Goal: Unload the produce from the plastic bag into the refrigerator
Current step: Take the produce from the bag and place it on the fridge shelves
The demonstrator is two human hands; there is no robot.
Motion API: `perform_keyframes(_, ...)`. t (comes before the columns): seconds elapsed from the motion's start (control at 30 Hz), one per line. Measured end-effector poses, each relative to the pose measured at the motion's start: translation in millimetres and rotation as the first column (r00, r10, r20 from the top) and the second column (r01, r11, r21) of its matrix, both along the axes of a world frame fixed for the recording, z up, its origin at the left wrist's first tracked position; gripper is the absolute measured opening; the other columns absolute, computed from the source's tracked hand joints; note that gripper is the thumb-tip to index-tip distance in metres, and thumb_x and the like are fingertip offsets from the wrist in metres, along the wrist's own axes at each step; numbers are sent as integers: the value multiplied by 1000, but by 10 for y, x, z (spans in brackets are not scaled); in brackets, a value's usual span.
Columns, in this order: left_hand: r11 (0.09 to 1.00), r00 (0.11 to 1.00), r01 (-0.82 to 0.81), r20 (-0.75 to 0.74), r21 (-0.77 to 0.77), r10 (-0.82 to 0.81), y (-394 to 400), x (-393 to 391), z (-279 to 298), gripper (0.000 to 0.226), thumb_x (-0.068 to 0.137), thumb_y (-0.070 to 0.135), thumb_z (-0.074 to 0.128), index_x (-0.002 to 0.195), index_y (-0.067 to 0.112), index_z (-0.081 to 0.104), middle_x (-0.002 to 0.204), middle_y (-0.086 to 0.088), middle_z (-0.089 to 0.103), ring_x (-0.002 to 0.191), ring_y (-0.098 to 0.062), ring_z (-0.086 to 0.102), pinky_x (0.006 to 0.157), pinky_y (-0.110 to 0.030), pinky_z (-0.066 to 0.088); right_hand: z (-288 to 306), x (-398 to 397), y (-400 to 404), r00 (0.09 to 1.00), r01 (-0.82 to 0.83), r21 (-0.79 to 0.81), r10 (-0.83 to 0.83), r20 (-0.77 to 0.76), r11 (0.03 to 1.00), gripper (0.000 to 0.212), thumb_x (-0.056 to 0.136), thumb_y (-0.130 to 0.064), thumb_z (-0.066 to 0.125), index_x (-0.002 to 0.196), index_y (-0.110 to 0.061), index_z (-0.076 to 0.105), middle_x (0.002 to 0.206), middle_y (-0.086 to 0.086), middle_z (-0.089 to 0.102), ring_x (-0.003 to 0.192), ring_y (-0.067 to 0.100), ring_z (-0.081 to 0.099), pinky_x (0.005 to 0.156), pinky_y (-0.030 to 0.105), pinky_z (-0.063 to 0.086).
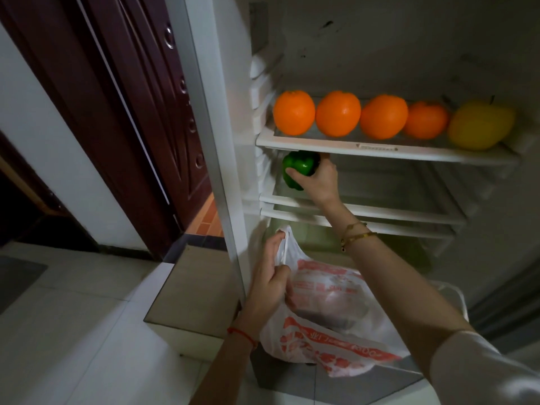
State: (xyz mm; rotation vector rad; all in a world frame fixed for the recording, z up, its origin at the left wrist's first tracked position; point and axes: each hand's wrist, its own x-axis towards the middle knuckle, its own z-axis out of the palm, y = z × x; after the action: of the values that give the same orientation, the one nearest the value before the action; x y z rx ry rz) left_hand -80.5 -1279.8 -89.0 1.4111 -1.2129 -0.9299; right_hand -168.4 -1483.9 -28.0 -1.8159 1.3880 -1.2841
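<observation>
My right hand [320, 178] grips a green bell pepper [299, 168] at the left end of the refrigerator's second shelf [380, 210], just under the top shelf. My left hand [270, 276] holds the handles of a white plastic bag with red print [330, 325], which hangs in front of the lower refrigerator. Something dark shows through the bag. On the top shelf [380, 152] stand several oranges [337, 114] in a row and a yellow fruit [480, 124] at the right end.
The refrigerator's left wall and door frame [216, 141] stand close to my left arm. A dark wooden door [122, 112] is further left. Below the second shelf lies another shelf and a dim drawer area [380, 244]. White floor tiles [73, 331] spread at the lower left.
</observation>
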Motion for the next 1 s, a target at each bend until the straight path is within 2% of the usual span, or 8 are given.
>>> perform_keyframes(0.17, 1000, 1000, 10, -11, 5, -10, -2, 3, -6, 65, 82, 12, 40, 131, 56, 39, 137, -25, 47, 119, -57, 45, 96, -67, 44, -61, -71, 78, 996, -49, 89, 42, 78, 995, 85, 70, -29, 86, 138, -9, 38, 135, 8, 53, 121, 21, 54, 102, 31, 47)
perform_keyframes(0.27, 1000, 1000, 25, -12, 4, -25, 19, -2, 24, 65, 83, 13, 39, 131, 57, 38, 134, -34, 45, 118, -58, 44, 97, -67, 43, -57, -166, 138, 996, -19, 127, 8, 89, 992, 90, 69, -32, 87, 139, -8, 36, 137, 9, 50, 124, 21, 50, 103, 34, 46)
perform_keyframes(0.4, 999, 998, 51, -32, 12, -51, 37, 19, -5, 66, 90, 3, 39, 134, 52, 37, 122, -40, 48, 90, -37, 61, 79, -47, 56, -103, -427, 367, 993, 119, -55, -117, 30, 991, 48, 74, -33, 82, 107, -7, 57, 106, 8, 62, 91, 20, 61, 80, 36, 54)
perform_keyframes(0.53, 999, 998, 46, -46, -9, -46, 77, -1, -34, 65, 91, -8, 37, 139, 36, 38, 88, -18, 58, 59, -18, 54, 55, -27, 50, -323, -760, 828, 994, -74, -136, 61, -92, 988, 21, 86, -30, 68, 80, -11, 64, 75, -4, 64, 67, 8, 61, 66, 21, 52)
perform_keyframes(0.7, 997, 996, 74, -39, -8, -75, 185, -64, -27, 64, 93, -9, 37, 140, 34, 37, 65, -15, 53, 52, -24, 50, 46, -26, 48, -885, -1060, 1304, 826, -309, 266, 396, -402, 913, 19, 90, -29, 64, 82, -13, 72, 69, -2, 66, 61, 9, 62, 60, 21, 51)
perform_keyframes(0.83, 993, 993, 115, -14, -2, -116, 276, -100, -18, 64, 94, -8, 39, 140, 37, 37, 72, -25, 55, 53, -27, 51, 46, -31, 49, -1526, -1204, 1363, 608, -136, 547, 506, -612, 826, 32, 83, -46, 66, 104, -21, 68, 106, -7, 67, 92, 11, 60, 89, 29, 51)
perform_keyframes(0.9, 992, 992, 126, -7, -3, -126, 325, -118, -38, 66, 94, -7, 39, 137, 42, 39, 72, -20, 56, 54, -29, 51, 48, -35, 51, -1760, -1252, 1431, 624, -42, 652, 529, -574, 757, 53, 77, -55, 68, 121, -27, 55, 119, -6, 57, 111, 17, 55, 100, 34, 46)
perform_keyframes(1.0, 993, 993, 115, -4, -8, -115, 390, -120, -70, 71, 93, -9, 39, 131, 51, 41, 72, -11, 60, 54, -32, 51, 50, -34, 51, -1948, -1298, 1581, 779, -27, 757, 488, -393, 653, 73, 71, -52, 77, 131, -30, 43, 123, -4, 52, 118, 22, 52, 100, 32, 41)
